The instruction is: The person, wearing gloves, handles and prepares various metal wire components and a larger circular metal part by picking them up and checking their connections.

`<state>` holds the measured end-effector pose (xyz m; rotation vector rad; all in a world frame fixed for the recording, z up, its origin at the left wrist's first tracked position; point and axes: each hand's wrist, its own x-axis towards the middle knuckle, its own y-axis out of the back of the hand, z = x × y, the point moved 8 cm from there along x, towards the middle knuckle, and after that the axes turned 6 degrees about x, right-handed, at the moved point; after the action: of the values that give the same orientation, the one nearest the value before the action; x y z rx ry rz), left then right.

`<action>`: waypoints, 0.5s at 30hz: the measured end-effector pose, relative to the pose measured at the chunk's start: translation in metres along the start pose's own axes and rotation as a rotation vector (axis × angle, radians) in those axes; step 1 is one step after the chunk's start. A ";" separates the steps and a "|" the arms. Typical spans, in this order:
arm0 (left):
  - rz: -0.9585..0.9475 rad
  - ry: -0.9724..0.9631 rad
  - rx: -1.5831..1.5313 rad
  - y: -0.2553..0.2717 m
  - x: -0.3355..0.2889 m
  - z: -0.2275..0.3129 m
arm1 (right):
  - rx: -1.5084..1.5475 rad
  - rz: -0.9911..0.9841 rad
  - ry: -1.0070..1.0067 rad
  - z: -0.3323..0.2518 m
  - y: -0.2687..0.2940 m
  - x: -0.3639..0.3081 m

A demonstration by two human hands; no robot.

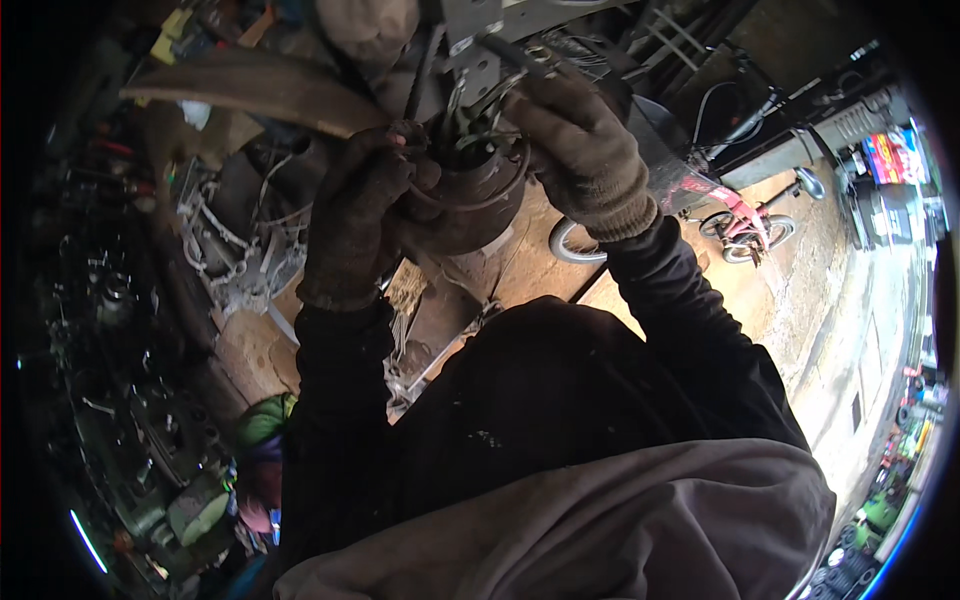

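Observation:
In front of me is a round, rusty metal housing (470, 226) with a raised rim and an open middle. Greenish wires or thin metal strips (478, 122) stand up out of that opening. My left hand (352, 205), in a dirty brown work glove, is closed at the left side of the rim, fingertips pinched near its upper edge. Above the right side of the housing, my right hand (585, 150) is curled, also gloved. A dark bar-like piece (515, 58) shows by its fingers; whether they grip it cannot be made out.
A curved brown sheet (260, 92) juts out at the upper left. Tangled cables and metal scrap (225, 235) lie below it. At right, a pink-red bicycle (745, 215) stands on the brown floor. Dark metal parts (110, 290) crowd the far left.

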<state>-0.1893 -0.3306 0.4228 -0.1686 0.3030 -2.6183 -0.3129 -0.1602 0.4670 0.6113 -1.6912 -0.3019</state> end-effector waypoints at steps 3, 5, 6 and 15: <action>-0.240 0.138 -0.334 -0.035 0.017 -0.012 | 0.066 -0.084 -0.090 0.010 0.023 -0.005; -0.223 0.248 -0.254 -0.051 0.016 -0.015 | 0.185 -0.084 -0.239 0.026 0.034 -0.016; -0.243 0.245 -0.251 -0.061 0.015 -0.010 | 0.318 -0.107 -0.456 0.038 0.037 -0.022; -0.321 0.052 0.157 -0.097 0.033 -0.005 | 0.676 -0.128 -0.940 0.046 0.079 -0.052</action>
<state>-0.2638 -0.2631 0.4433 -0.1015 0.0915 -2.9540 -0.3701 -0.0726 0.4552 1.1958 -2.7002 -0.0881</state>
